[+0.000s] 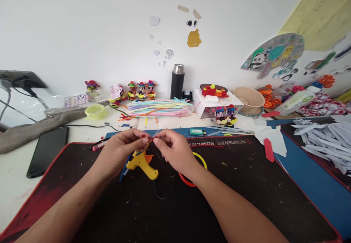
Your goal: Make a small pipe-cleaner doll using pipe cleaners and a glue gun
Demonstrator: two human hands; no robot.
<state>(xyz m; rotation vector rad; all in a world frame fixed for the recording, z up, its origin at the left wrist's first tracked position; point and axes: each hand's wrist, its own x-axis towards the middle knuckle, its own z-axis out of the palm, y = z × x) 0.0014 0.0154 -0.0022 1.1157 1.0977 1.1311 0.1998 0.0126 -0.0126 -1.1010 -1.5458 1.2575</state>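
In the middle of the view, my left hand (124, 149) and my right hand (174, 149) meet fingertip to fingertip. Between them is a small dark red pipe cleaner piece (151, 138), pinched at either end and partly hidden by the fingers. A curled red bit shows at the left fingertips. Just below my hands lies a yellow glue gun (144, 164) with an orange trigger, its front end hidden behind my left hand. Under my right wrist is a red and yellow ring (201, 159), partly covered.
A black desk mat (186, 213) lies under my arms. Behind it are a pastel pipe cleaner bundle (159, 108), a black flask (177, 82), small dolls (141, 91) and a white box (200, 105). A phone (48, 151) lies left; paper strips (326, 144) lie right.
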